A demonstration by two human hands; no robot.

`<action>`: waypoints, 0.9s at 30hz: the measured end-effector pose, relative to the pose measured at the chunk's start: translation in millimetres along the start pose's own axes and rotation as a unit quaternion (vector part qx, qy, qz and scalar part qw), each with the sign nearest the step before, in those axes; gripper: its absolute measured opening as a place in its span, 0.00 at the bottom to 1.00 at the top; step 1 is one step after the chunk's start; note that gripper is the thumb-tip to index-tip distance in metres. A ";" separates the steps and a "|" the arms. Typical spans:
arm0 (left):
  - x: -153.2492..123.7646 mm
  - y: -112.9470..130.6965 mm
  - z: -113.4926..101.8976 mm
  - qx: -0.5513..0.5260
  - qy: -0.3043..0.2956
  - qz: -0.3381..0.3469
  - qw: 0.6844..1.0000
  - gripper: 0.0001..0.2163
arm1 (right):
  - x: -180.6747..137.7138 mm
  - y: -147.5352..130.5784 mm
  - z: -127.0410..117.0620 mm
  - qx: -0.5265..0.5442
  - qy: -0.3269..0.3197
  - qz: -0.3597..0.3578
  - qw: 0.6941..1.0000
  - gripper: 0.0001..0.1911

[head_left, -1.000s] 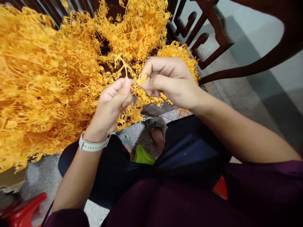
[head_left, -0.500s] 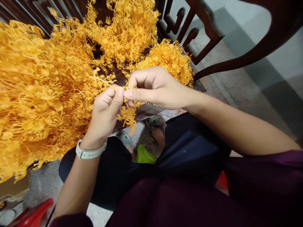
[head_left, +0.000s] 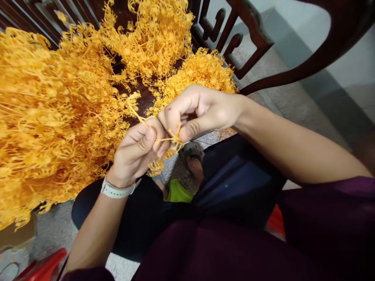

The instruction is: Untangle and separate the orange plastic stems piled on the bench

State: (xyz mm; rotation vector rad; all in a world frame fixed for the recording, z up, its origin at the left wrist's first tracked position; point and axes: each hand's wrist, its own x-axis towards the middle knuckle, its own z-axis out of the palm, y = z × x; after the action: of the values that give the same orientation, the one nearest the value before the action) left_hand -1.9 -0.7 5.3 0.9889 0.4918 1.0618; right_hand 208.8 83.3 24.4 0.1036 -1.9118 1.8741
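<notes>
Between thumb and fingers, my left hand (head_left: 136,150) pinches a thin yellow-orange plastic flower stem (head_left: 135,111), whose upper end points toward the big pile. My right hand (head_left: 202,111) is closed beside it, thumb and forefinger on a small spidery flower head (head_left: 175,139) of the same stem. The knuckles of both hands touch or nearly touch. Below the left fingers dangle more curly yellow petals (head_left: 156,167). A large heap of yellow-orange artificial flowers (head_left: 58,113) lies to the left of my hands. A rounder bunch (head_left: 205,72) sits just behind my right hand.
The flowers rest on a dark wooden bench (head_left: 145,103) with a carved armrest (head_left: 249,23) at the right. A red plastic piece (head_left: 43,265) and a cardboard box (head_left: 19,234) stand on the floor at lower left. Something bright green (head_left: 179,191) shows between my legs.
My right hand has moved slightly right and down, its thumb now on a flower head. The left wrist has turned, and the stem in it points more upward.
</notes>
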 end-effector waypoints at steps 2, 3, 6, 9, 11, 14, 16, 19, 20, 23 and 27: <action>2.0 8.8 -5.3 -0.050 0.035 0.058 0.996 0.17 | -2.5 -10.5 3.6 -0.002 -0.002 -0.028 1.000 0.21; 3.3 14.7 -9.5 -0.074 0.062 0.086 0.992 0.18 | -4.5 -15.5 3.9 -0.007 0.014 -0.039 0.999 0.21; 7.2 32.0 -23.2 -0.085 0.126 0.101 0.983 0.14 | -14.7 -23.4 -8.5 -0.109 0.133 -0.029 0.985 0.13; 9.8 38.4 -28.4 -0.053 0.192 0.056 0.978 0.12 | -30.6 -17.6 -40.9 -0.342 0.284 0.048 0.894 0.13; 11.3 35.9 -25.9 -0.020 0.232 0.037 0.972 0.14 | -41.0 -10.3 -64.4 -0.479 0.341 0.143 0.796 0.08; 13.4 28.6 -20.2 0.014 0.254 0.025 0.967 0.15 | -50.7 -3.1 -88.0 -0.546 0.366 0.265 0.705 0.05; 14.4 24.1 -19.0 0.030 0.252 0.017 0.967 0.14 | -52.7 -3.0 -92.8 -0.552 0.389 0.290 0.678 0.05; 15.0 18.1 -20.9 0.042 0.258 0.018 0.965 0.12 | -51.1 -7.2 -86.2 -0.556 0.408 0.264 0.674 0.05; 15.0 16.1 -21.8 0.041 0.261 0.019 0.964 0.12 | -49.5 -8.3 -81.5 -0.546 0.407 0.244 0.690 0.07; 14.9 9.8 -22.8 0.036 0.264 0.004 0.964 0.10 | -39.9 -7.5 -61.9 -0.502 0.349 0.189 0.769 0.11; 15.2 1.8 -22.1 0.050 0.274 -0.016 0.960 0.10 | -17.9 0.1 -24.4 -0.487 0.200 0.162 0.834 0.20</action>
State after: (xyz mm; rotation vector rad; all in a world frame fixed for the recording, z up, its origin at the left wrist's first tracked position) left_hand -12.7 22.6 -2.6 0.7604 1.0197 1.2924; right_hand 231.3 102.1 16.9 -0.9014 -2.3888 0.7522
